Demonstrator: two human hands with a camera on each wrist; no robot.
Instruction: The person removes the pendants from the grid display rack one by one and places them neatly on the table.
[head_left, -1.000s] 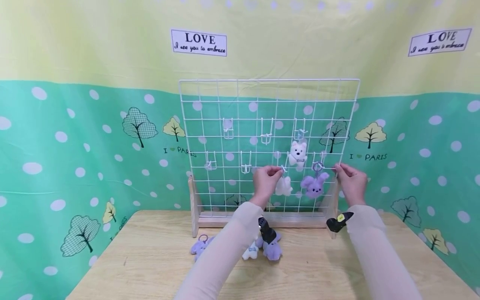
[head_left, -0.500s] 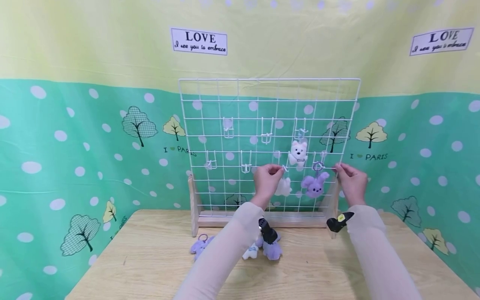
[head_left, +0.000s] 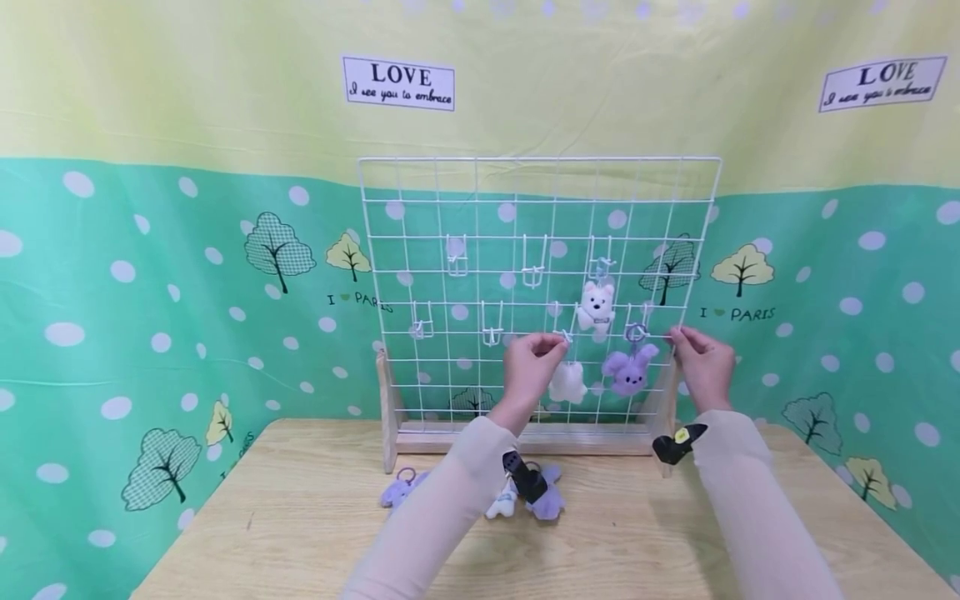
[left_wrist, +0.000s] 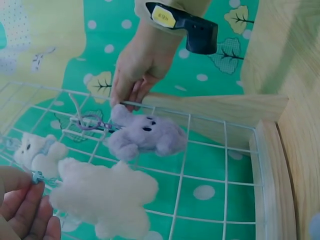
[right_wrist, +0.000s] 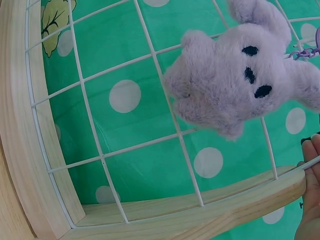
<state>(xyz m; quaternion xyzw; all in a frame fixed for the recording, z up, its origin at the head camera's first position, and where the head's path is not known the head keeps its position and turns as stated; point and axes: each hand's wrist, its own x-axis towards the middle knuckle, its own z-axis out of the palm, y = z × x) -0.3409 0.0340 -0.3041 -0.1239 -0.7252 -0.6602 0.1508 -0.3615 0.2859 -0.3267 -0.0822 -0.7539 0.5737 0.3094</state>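
My left hand [head_left: 528,371] pinches the light-blue ring end of a white plush keychain [head_left: 568,383] at a hook on the white wire grid [head_left: 540,158]. In the left wrist view the white plush [left_wrist: 105,197] shows its back, below the fingertips. My right hand [head_left: 705,367] grips the right edge of the grid between thumb and fingers. Between the hands a purple bunny keychain [head_left: 630,371] hangs by its ring from a hook; its face shows in the right wrist view. A white bear keychain [head_left: 596,307] hangs from a higher hook.
Bare hooks [head_left: 533,271] sit on the grid's left and middle parts. Wooden feet [head_left: 387,417] hold the grid on the wooden table [head_left: 300,500]. On the table lie purple plush keychains [head_left: 401,490] and a white one [head_left: 502,502], partly hidden by my left arm.
My left wrist and forearm have shifted slightly left. The white plush has turned and hangs a little lower, more of it showing. The right hand has stayed on the grid's edge.
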